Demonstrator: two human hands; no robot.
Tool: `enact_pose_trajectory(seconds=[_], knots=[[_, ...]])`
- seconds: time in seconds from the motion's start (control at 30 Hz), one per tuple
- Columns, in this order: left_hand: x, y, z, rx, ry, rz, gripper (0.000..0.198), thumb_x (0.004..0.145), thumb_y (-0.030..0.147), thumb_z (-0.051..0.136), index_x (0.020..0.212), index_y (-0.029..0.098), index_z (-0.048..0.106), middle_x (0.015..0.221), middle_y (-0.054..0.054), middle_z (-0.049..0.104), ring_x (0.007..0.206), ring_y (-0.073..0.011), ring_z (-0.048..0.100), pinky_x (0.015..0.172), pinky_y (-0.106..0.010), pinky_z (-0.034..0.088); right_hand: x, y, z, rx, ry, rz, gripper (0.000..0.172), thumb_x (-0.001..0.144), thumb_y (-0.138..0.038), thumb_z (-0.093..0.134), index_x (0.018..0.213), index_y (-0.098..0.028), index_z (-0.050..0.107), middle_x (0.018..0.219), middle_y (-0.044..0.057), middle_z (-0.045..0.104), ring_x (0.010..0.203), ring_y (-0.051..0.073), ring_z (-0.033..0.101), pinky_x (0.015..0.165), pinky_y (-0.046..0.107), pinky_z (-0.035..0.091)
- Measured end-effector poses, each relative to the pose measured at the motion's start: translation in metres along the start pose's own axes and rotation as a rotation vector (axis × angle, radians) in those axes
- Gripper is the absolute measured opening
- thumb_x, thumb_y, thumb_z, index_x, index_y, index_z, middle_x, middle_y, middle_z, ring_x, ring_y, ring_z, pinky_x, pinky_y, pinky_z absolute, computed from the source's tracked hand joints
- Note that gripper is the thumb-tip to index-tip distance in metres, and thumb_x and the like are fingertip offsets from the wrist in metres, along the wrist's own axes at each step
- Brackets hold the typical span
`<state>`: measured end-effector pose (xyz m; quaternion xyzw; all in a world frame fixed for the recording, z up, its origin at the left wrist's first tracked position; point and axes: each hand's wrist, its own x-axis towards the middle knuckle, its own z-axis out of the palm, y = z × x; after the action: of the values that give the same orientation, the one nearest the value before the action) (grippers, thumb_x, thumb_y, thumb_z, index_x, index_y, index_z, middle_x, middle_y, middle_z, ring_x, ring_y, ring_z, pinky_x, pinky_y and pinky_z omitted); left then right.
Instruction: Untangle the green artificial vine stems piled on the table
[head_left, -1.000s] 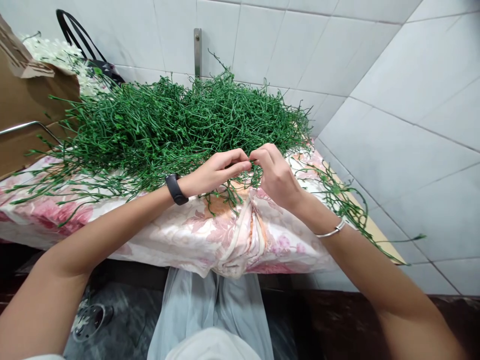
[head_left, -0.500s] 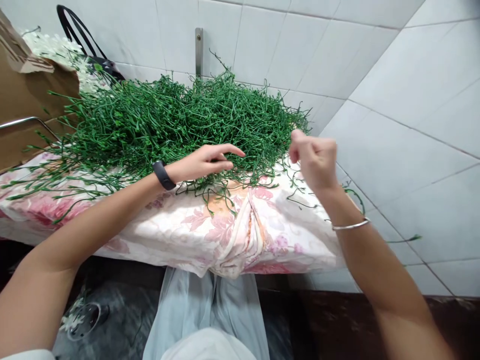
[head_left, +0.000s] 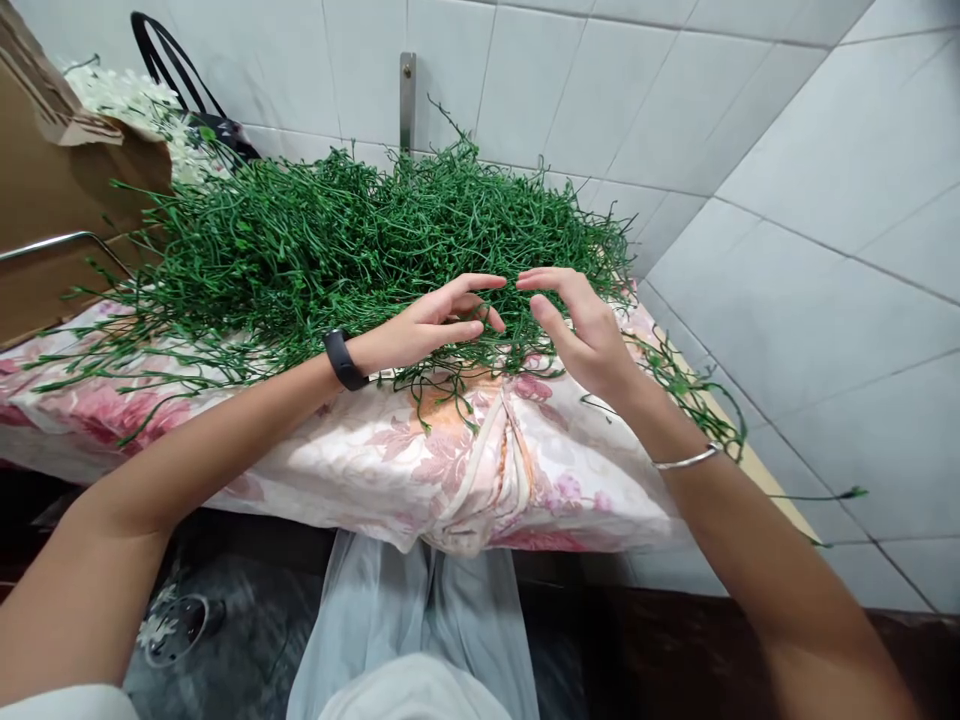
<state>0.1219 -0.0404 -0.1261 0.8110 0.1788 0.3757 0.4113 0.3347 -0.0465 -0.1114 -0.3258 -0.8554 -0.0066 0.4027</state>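
Note:
A big tangled heap of thin green artificial stems (head_left: 360,230) lies along the back of a table covered with a floral cloth (head_left: 420,455). Over the front edge of the heap, my left hand (head_left: 431,325), with a black band on its wrist, has its fingers apart and holds nothing. Facing it from the right is my right hand (head_left: 581,325), fingers bent but spread, also without anything in it. The fingertips of the two hands are close together with a small gap. Whether they touch the stems beneath is hard to tell.
A cardboard box (head_left: 82,190) stands at the left, with white artificial flowers (head_left: 142,105) and a black-handled bag (head_left: 217,130) behind it. Loose stems (head_left: 697,400) lie at the table's right end, beside the tiled wall (head_left: 825,240). A cup-like container (head_left: 180,630) is below at left.
My right hand has gone from a closed fist at the right to spread fingers, moving left towards my left hand. Loose stems now show at the table's right end. The view has shifted slightly.

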Motion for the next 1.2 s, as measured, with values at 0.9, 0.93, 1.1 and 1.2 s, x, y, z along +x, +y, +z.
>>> enact_pose_trajectory(seconds=[0.9,0.93,1.1,1.2], knots=[[-0.005,0.016,0.006,0.546,0.307,0.216,0.018,0.079,0.032,0.059,0.089,0.017,0.059,0.093,-0.004,0.063,0.091,-0.0144,0.054,0.085,-0.030,0.041,-0.005,-0.018,0.001,0.283,0.099,-0.007,0.015,0.072,-0.014,0.063,0.071,-0.020,0.049,0.088,0.002,0.062,0.086,0.015,0.059,0.080,0.035,0.047],[-0.005,0.015,0.007,0.527,0.298,0.205,0.021,0.078,0.034,0.060,0.088,0.016,0.059,0.090,-0.004,0.063,0.088,-0.0139,0.055,0.081,-0.029,0.042,-0.005,-0.018,0.001,0.276,0.086,-0.021,0.015,0.072,-0.014,0.063,0.071,-0.020,0.049,0.088,0.002,0.062,0.085,0.015,0.059,0.079,0.035,0.047],[-0.005,0.013,0.012,0.519,0.281,0.188,0.021,0.076,0.036,0.062,0.075,0.015,0.060,0.077,-0.002,0.063,0.076,-0.0114,0.053,0.073,-0.025,0.041,-0.006,-0.021,0.003,0.207,0.020,-0.113,0.010,0.074,-0.015,0.062,0.075,-0.020,0.053,0.086,0.003,0.062,0.083,0.015,0.059,0.075,0.034,0.048],[-0.005,0.014,0.011,0.505,0.269,0.170,0.017,0.077,0.032,0.061,0.075,0.015,0.060,0.078,-0.002,0.064,0.075,-0.0109,0.054,0.073,-0.025,0.042,-0.007,-0.020,0.004,0.187,0.022,-0.109,0.009,0.075,-0.015,0.061,0.078,-0.019,0.054,0.087,0.004,0.062,0.083,0.015,0.060,0.075,0.033,0.048]])
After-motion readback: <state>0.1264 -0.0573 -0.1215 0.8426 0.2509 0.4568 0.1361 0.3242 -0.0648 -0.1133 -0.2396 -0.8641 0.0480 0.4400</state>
